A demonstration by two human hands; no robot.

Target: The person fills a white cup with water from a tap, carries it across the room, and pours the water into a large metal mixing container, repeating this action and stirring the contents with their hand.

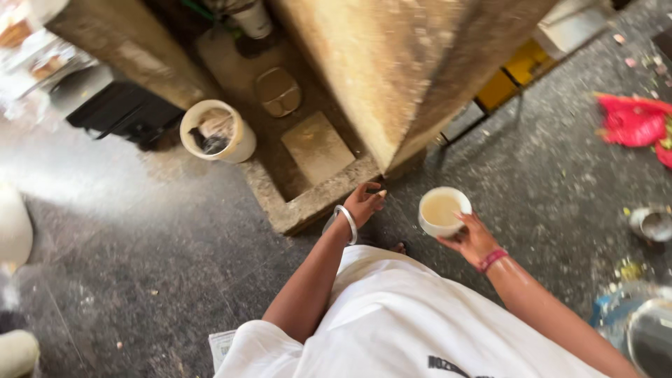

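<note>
My right hand (473,240) grips a small white cup (443,210) filled with a pale beige liquid, held upright above the dark speckled floor. A red band sits on that wrist. My left hand (364,203), with a silver bangle on its wrist, hangs over the stone ledge (308,203); its fingers are curled and a small pale object seems pinched at the fingertips, too small to identify. My white garment (399,315) fills the lower middle of the view.
A white bucket (217,131) with dark contents stands left of the ledge by a black crate (122,112). A tan stone pillar (392,70) rises ahead. Red cloth (633,120) lies at right, with a small metal cup (651,224) and a steel vessel (647,336) nearby.
</note>
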